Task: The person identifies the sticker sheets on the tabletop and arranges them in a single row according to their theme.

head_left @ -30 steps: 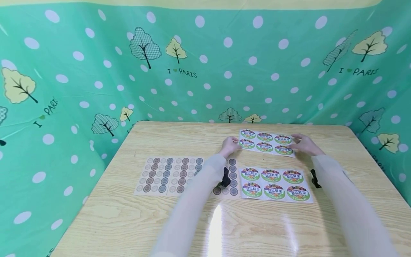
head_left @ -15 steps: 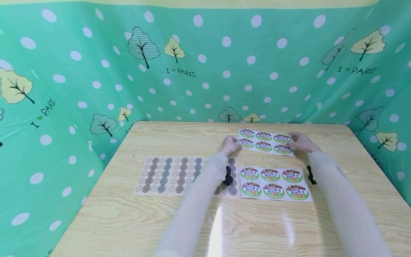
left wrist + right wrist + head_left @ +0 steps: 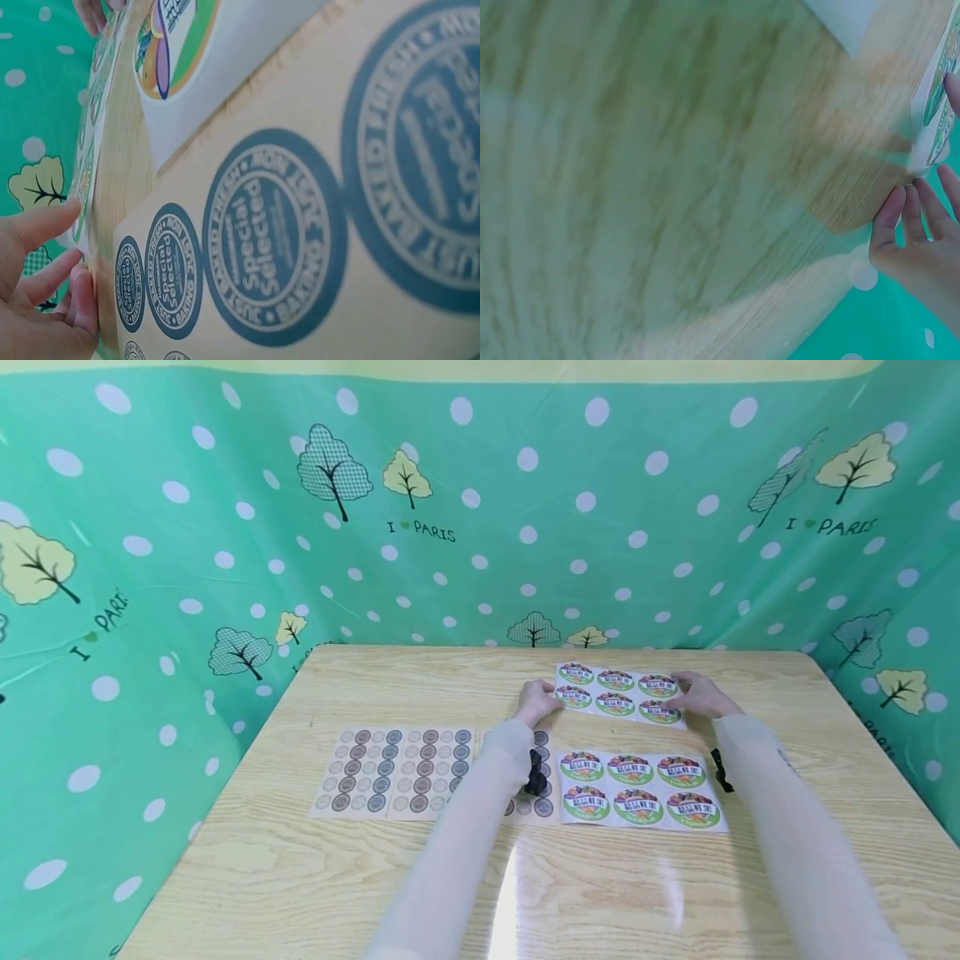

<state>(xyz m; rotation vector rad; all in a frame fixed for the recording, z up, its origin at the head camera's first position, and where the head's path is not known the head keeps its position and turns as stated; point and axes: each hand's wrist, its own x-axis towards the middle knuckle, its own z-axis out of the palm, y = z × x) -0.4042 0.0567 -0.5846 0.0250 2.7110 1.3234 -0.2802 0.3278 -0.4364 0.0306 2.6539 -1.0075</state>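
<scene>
A white sheet of round fruit-label stickers (image 3: 615,695) lies near the far edge of the table, in two rows. My left hand (image 3: 537,702) pinches its left edge, and in the left wrist view the fingertips (image 3: 69,217) meet at that sheet's corner. At the opposite edge my right hand (image 3: 705,694) holds the sheet, thumb over a green-rimmed label; the right wrist view has its other fingers (image 3: 913,214) at the sheet's border. Nearer to me, a second matching sticker sheet (image 3: 641,791) lies flat between the forearms.
Tan sheets of small round brown and grey stickers (image 3: 360,772) lie side by side at left, the rightmost partly hidden by the left sleeve (image 3: 472,827). They sit on a wood-grain table (image 3: 300,885). Behind hangs a green dotted cloth (image 3: 480,485). Black straps (image 3: 535,774) circle the wrists.
Both hands stay at the far sheet's edges with almost no movement. The right forearm has shifted slightly left, and the whole view has moved a little.
</scene>
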